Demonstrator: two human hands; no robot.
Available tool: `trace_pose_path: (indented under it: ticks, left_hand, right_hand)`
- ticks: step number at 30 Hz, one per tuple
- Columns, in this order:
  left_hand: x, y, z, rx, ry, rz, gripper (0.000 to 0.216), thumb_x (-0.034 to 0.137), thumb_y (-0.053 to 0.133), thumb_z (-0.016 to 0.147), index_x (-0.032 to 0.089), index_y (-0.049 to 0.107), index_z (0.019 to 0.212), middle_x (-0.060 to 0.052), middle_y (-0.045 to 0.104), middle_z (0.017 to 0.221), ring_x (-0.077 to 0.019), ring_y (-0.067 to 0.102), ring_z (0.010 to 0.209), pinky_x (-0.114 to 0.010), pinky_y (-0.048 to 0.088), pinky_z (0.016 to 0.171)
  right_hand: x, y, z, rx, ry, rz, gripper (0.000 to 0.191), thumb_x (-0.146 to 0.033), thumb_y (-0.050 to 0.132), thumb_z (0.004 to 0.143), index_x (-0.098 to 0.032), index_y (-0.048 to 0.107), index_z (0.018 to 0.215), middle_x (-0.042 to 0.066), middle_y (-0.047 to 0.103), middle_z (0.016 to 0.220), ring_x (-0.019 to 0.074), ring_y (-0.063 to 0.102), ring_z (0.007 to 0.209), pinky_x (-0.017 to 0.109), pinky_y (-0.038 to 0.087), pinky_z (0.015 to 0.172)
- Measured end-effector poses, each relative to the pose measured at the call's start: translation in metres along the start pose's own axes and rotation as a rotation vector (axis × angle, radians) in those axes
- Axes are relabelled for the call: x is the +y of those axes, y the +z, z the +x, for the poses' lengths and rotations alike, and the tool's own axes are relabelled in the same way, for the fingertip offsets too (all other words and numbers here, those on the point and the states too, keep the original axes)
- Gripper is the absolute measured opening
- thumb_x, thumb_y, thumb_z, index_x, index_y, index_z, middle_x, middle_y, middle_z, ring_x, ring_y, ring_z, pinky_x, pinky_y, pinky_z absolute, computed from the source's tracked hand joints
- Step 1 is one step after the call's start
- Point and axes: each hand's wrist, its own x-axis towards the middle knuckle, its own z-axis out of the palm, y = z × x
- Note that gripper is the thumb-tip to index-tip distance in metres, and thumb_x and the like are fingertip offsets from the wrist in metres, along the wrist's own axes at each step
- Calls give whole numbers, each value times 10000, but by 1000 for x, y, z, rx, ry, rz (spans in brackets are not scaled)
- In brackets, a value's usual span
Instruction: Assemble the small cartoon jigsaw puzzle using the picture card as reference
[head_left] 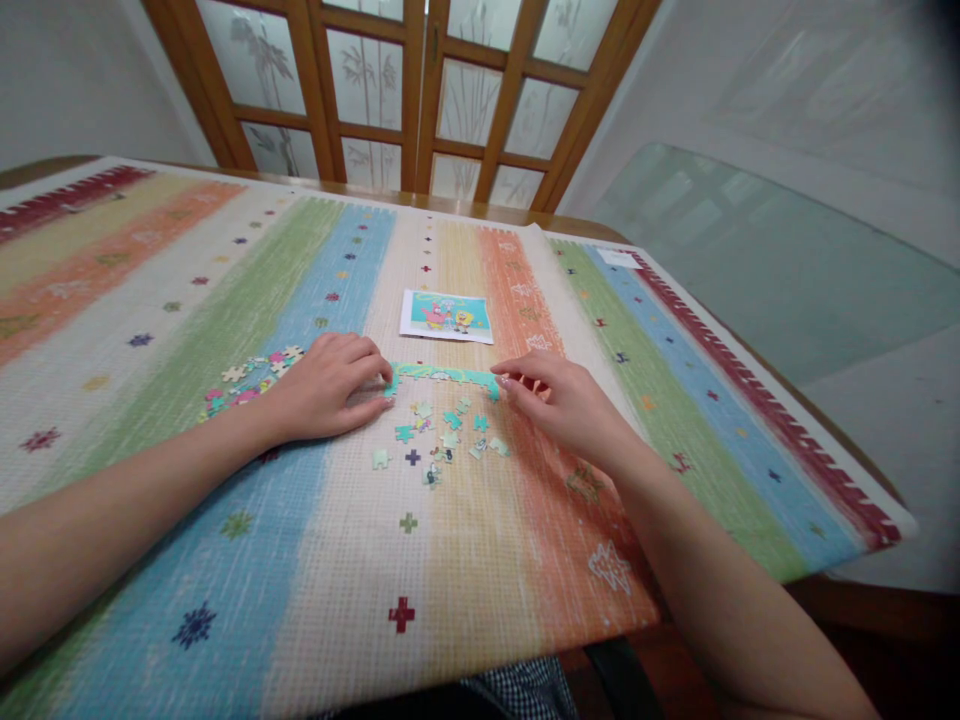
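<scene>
This looks like a room in a home; which room, I cannot tell. A striped cloth (360, 560) printed with crosses and snowflakes covers the desk (45, 172), whose wooden rim shows along the far side. Beyond stand wooden doors (411, 100) with glass panes (367, 80) bearing bamboo patterns, beside pale walls (75, 70). Jigsaw pieces (403, 434) lie on the cloth.

No text, label, brand, number or sign can be read anywhere in this view.
</scene>
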Motion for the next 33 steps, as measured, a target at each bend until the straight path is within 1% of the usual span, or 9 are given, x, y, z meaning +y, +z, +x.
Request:
trace_pose_path:
  ticks: [7, 14, 17, 20, 24, 28, 31, 33]
  left_hand:
    - [0, 1, 0, -10, -2, -55, 223, 368, 508, 969, 220, 656, 1048, -72, 630, 1034, -255, 575, 986, -408, 374, 877]
    - [-2, 3, 1, -34, -43, -94, 229, 395, 532, 958, 226, 654, 1054, -72, 624, 1044, -258, 560, 1007, -406, 381, 875]
    - [-1, 2, 1, -38, -51, -95, 223, 394, 537, 954, 229, 651, 1051, -72, 626, 1047, -257, 556, 1001, -402, 381, 862]
    - [0, 1, 1, -33, -53, -81, 226, 400, 531, 955, 233, 651, 1049, -73, 629, 1042, -262, 554, 1003, -397, 374, 844]
    - [2, 0, 2, -33, -57, -75, 232, 396, 530, 945, 224, 655, 1039, -77, 627, 1043, -274, 556, 1003, -408, 366, 851]
    - [3, 1, 2, -40, -67, -70, 233, 396, 530, 942, 222, 652, 1036, -76, 622, 1048, -276, 555, 1012, -414, 367, 861]
    - [3, 2, 2, -43, -64, -58, 240, 402, 520, 947, 218, 646, 1037, -78, 617, 1050, -273, 555, 1014, -413, 372, 863]
    - [3, 2, 2, -40, -64, -52, 246, 405, 516, 948, 214, 644, 1035, -82, 617, 1049, -273, 554, 1015, -413, 376, 863]
  right_hand:
    - [1, 0, 0, 7, 15, 13, 209, -264, 563, 979, -197, 741, 1066, 63, 715, 935, 163, 630, 758, 318, 488, 707]
    - [0, -1, -1, 20, 32, 10, 216, -279, 557, 982, -209, 741, 1073, 70, 722, 967, 168, 636, 777, 325, 490, 709]
    - [1, -1, 0, 16, 30, 12, 210, -276, 561, 980, -211, 742, 1066, 67, 716, 942, 169, 629, 768, 327, 489, 704]
    - [3, -1, 0, -20, 19, 13, 198, -239, 567, 965, -212, 745, 1047, 62, 700, 899, 175, 625, 775, 330, 491, 715]
    - [2, 1, 0, -102, -51, 18, 198, -177, 592, 930, -197, 748, 1050, 77, 675, 943, 182, 632, 815, 338, 502, 759]
    - [-3, 10, -1, -211, -183, -54, 215, -209, 603, 951, -208, 742, 1115, 94, 650, 1022, 211, 621, 944, 361, 502, 857]
    - [-5, 18, -2, -222, -236, -153, 271, -208, 555, 984, -203, 714, 1204, 125, 642, 1129, 242, 595, 1042, 395, 485, 913]
    - [-5, 22, -2, -215, -251, -197, 290, -191, 522, 997, -194, 707, 1220, 137, 645, 1168, 256, 584, 1073, 415, 473, 934]
